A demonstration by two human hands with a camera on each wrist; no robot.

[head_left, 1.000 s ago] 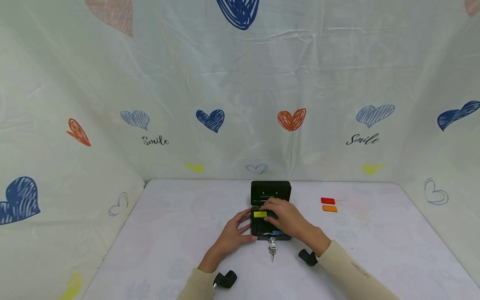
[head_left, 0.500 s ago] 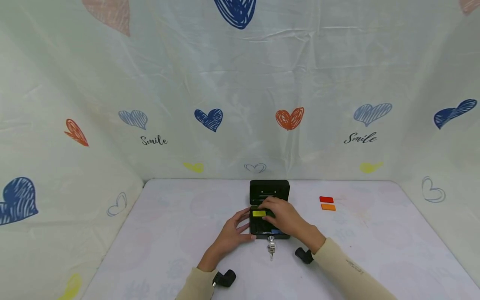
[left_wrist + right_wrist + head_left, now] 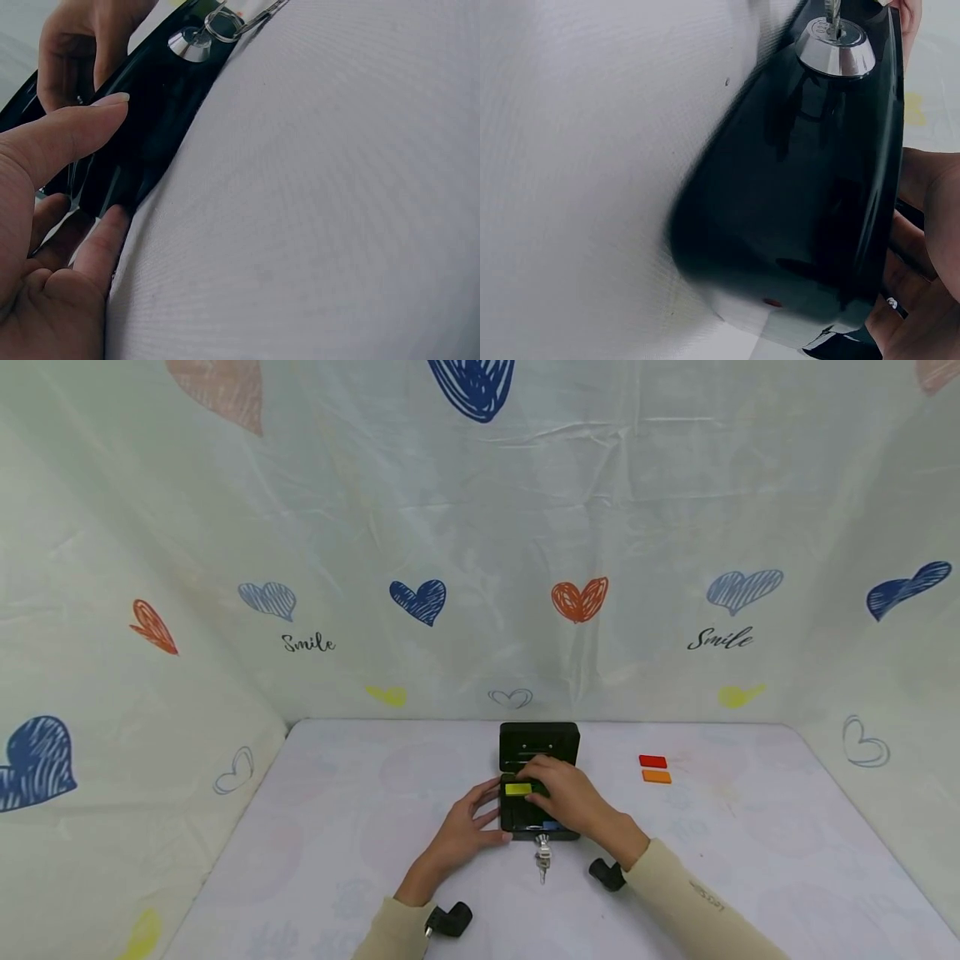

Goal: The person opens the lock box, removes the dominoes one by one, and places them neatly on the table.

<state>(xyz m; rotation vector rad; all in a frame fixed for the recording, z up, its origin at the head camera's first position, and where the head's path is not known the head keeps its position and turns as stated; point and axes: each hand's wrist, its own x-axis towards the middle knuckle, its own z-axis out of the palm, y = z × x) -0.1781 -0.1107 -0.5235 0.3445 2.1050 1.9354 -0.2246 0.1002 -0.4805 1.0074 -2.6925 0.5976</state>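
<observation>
A small black cash box (image 3: 538,835) lies with its lid (image 3: 540,737) raised at the back. My left hand (image 3: 461,833) grips its left front corner, thumb on the front wall (image 3: 161,101) and fingers along the left side. Inside, a flat yellow block (image 3: 517,789) sits at the back left. My right hand (image 3: 570,792) reaches in with curled fingers, the thumb at the block's right end and fingertips behind it, seeming to pinch it. The grip is partly hidden. A blue piece (image 3: 552,825) shows at the box's front right. Keys (image 3: 543,860) hang from the front lock (image 3: 835,49).
To the right of the box, a red block (image 3: 652,762) and an orange block (image 3: 657,776) lie on the white table (image 3: 337,827). A white cloth (image 3: 480,510) printed with hearts stands behind and at both sides. Black wrist cameras (image 3: 450,919) sit close above the table.
Both hands, the box and the blocks keep their places. The head view shifts only slightly.
</observation>
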